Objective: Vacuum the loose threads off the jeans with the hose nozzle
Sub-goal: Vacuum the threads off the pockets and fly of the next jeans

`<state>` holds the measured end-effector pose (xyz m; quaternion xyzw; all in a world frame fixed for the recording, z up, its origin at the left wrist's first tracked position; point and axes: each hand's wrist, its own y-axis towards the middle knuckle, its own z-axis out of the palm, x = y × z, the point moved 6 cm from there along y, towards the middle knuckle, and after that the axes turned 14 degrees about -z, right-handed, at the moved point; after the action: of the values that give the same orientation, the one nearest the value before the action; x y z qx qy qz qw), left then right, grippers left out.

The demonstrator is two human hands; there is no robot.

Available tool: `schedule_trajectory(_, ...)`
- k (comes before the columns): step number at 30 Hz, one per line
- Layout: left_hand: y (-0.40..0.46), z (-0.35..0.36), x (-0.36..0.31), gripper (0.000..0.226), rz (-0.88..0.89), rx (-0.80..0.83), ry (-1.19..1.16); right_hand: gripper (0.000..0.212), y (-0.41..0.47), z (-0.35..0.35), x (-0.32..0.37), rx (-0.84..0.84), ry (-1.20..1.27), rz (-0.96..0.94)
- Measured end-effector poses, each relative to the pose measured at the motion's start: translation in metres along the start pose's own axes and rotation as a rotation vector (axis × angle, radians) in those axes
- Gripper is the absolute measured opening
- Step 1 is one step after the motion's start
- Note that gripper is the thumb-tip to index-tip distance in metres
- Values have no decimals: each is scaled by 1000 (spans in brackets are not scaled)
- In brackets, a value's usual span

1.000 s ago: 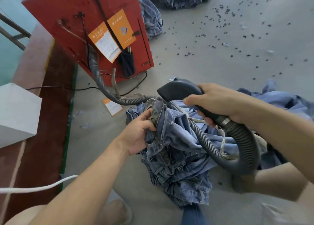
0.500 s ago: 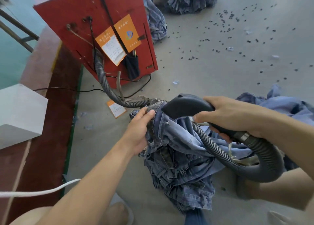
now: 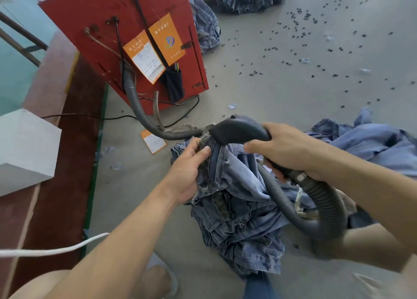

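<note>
Mid-vacuum: left hand (image 3: 187, 172) bunching jeans (image 3: 237, 199) waistband up, right hand (image 3: 286, 149) wrapped round hose nozzle (image 3: 234, 130), mouth on denim. Next probably fresh patch.

The jeans (image 3: 234, 199) are faded blue denim cloth, creased, with frayed rough seams. The nozzle (image 3: 239, 130) is smooth black plastic with a dull sheen. The hose (image 3: 282, 199) is ribbed grey plastic, matt. The cabinet (image 3: 126, 27) is red-painted board, scuffed and scratched. 2 orange labels (image 3: 155, 50) on it are paper. The floor (image 3: 282, 91) is smooth grey concrete, slightly glossy.
</note>
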<state>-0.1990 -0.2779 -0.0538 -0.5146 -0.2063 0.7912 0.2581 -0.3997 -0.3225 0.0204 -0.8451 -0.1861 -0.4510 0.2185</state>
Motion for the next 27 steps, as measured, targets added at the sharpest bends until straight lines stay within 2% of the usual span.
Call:
schedule_trajectory(3,1,-2,3,29,-17,8,-32,20,7,-17,-9,-121,115,77)
schedule_trajectory(9,1,-1,-4,22,-30,73,-33,25,-20,-8,2,107,-71,32)
schedule_trajectory(13,0,6,2,37,-49,106,-36,19,4,-9,-4,-75,95,47)
schedule_trajectory(15,-1,4,2,36,-49,104,-67,21,4,-20,-11,-111,172,97)
schedule_trajectory(18,0,-2,-2,22,-39,78,-39,21,-11,-18,-13,16,89,61)
schedule_trajectory(20,1,-2,-2,20,-39,69,-3,17,-12,-9,-9,67,13,36)
schedule_trajectory(22,2,0,0,26,-49,69,12,14,1,-4,-6,-8,46,11)
schedule_trajectory(25,0,0,3,35,-46,84,6,17,14,-15,-14,-145,197,94)
schedule_trajectory(27,0,-3,1,34,-40,70,-7,20,8,-24,-21,-122,237,124)
